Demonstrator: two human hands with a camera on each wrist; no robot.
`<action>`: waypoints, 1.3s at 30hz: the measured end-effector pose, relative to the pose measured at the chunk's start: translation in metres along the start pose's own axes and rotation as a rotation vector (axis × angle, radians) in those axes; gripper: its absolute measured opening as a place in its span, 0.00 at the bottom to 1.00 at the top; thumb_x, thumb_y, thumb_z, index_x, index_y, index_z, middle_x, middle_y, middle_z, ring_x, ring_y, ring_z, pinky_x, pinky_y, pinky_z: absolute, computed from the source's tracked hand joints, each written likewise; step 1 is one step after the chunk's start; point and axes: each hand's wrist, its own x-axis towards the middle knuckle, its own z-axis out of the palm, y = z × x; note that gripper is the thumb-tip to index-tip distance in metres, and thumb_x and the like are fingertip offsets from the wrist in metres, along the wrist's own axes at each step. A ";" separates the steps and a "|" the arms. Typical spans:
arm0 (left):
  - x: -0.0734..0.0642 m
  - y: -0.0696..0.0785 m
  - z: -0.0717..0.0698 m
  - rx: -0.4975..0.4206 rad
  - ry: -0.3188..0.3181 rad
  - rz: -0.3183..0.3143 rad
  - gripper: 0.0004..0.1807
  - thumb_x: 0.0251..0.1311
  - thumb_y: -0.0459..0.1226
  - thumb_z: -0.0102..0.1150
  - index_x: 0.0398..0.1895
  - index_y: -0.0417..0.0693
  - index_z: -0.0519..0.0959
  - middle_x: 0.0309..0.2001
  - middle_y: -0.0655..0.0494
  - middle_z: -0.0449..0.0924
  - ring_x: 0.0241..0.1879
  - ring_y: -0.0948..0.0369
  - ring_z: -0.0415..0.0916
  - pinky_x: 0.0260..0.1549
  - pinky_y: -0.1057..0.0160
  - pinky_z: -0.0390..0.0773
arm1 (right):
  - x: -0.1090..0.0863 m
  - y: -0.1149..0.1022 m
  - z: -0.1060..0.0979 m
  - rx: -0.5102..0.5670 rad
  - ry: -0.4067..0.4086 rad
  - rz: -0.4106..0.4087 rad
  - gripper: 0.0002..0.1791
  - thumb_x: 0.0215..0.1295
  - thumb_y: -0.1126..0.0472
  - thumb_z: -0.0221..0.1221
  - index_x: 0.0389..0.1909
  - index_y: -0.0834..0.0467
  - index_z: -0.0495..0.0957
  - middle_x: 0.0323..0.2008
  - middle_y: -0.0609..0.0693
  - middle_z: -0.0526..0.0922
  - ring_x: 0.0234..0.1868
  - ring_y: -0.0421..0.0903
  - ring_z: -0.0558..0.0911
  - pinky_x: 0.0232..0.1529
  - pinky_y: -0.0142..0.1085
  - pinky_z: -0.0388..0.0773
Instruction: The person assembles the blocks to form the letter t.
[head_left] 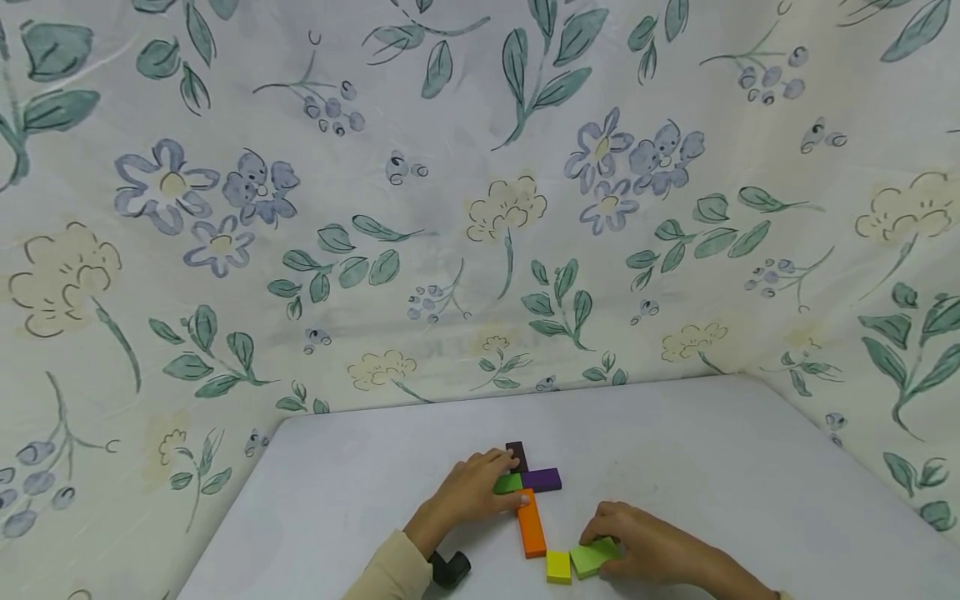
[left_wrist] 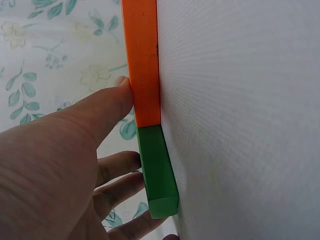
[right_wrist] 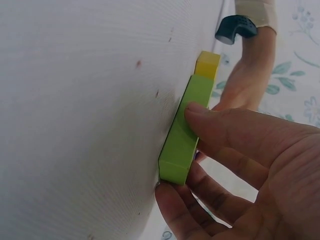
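Observation:
My left hand reaches over the left side of a row of blocks. Its thumb touches the orange block, and other fingers touch the dark green block, which meets the orange one end to end. Near its fingertips lie a dark brown block and a purple block. With thumb and fingers, my right hand pinches a light green block lying on the table. That block's far end is at the small yellow block.
Beside the left wrist is a black angled object, perhaps worn on the arm. The white table ends at a floral-patterned cloth behind and at the sides.

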 end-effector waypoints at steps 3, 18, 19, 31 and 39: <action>0.001 -0.001 0.000 0.006 0.000 0.000 0.37 0.60 0.64 0.60 0.68 0.57 0.74 0.70 0.54 0.70 0.66 0.51 0.70 0.61 0.44 0.73 | 0.000 0.000 0.000 0.003 -0.001 0.006 0.15 0.53 0.61 0.73 0.43 0.51 0.87 0.39 0.37 0.80 0.36 0.29 0.74 0.45 0.33 0.83; 0.000 0.004 -0.002 0.034 -0.001 -0.009 0.34 0.61 0.62 0.60 0.67 0.58 0.75 0.71 0.54 0.70 0.67 0.51 0.70 0.60 0.45 0.74 | 0.000 0.000 -0.001 0.005 -0.007 0.002 0.16 0.53 0.60 0.74 0.44 0.51 0.86 0.39 0.37 0.81 0.37 0.29 0.74 0.46 0.33 0.83; -0.001 0.005 -0.003 0.041 0.000 -0.008 0.33 0.61 0.62 0.60 0.66 0.59 0.75 0.70 0.54 0.71 0.67 0.52 0.70 0.60 0.45 0.74 | 0.000 0.000 -0.001 0.008 -0.010 0.008 0.16 0.52 0.60 0.74 0.44 0.51 0.86 0.39 0.37 0.80 0.37 0.30 0.74 0.46 0.33 0.83; -0.005 0.013 -0.006 0.109 0.047 0.029 0.28 0.62 0.59 0.62 0.60 0.57 0.80 0.65 0.56 0.75 0.61 0.53 0.74 0.55 0.48 0.78 | -0.001 0.001 -0.004 0.033 -0.027 0.023 0.17 0.53 0.57 0.74 0.45 0.49 0.85 0.40 0.36 0.79 0.37 0.30 0.73 0.48 0.34 0.83; -0.009 0.018 -0.007 0.155 0.068 0.034 0.26 0.62 0.58 0.62 0.58 0.56 0.80 0.60 0.57 0.77 0.56 0.55 0.75 0.52 0.51 0.80 | -0.001 0.004 -0.003 0.025 -0.026 0.000 0.19 0.53 0.56 0.74 0.46 0.51 0.84 0.41 0.36 0.80 0.37 0.30 0.74 0.48 0.34 0.83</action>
